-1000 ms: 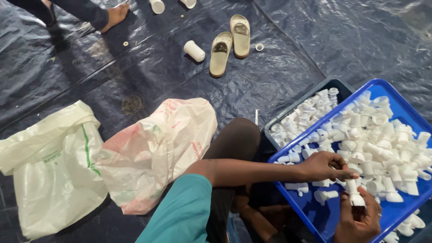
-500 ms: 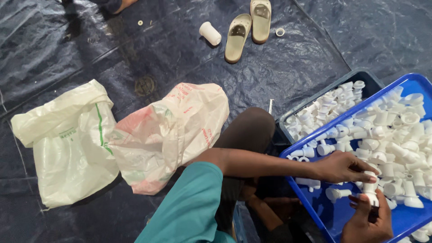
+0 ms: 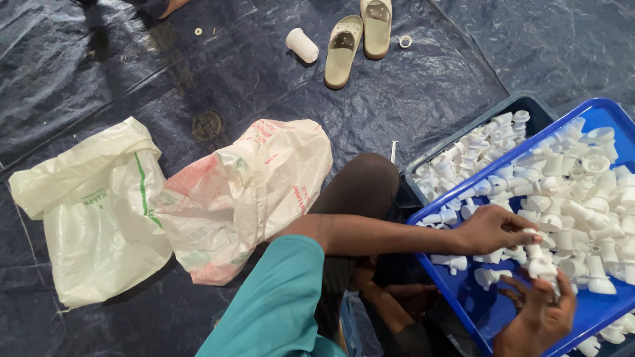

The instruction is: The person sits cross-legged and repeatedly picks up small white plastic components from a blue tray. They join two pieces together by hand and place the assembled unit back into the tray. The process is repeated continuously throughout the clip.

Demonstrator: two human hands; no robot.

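The left hand reaches over the blue tray, fingers curled around small white plastic fittings; the right hand, fingers half-closed, pinches one white fitting just above the tray; two plastic bags lie well apart on the dark tarpaulin.

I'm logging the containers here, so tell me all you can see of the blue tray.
The blue tray is a shallow, glossy, plastic-looking rectangle with a raised rim, cut off by the picture's right edge. It lies tilted across a dark bin, overlapping it. Small white plastic fittings are heaped in it, leaving its near corner bare. The left hand and right hand work over it, handling fittings.
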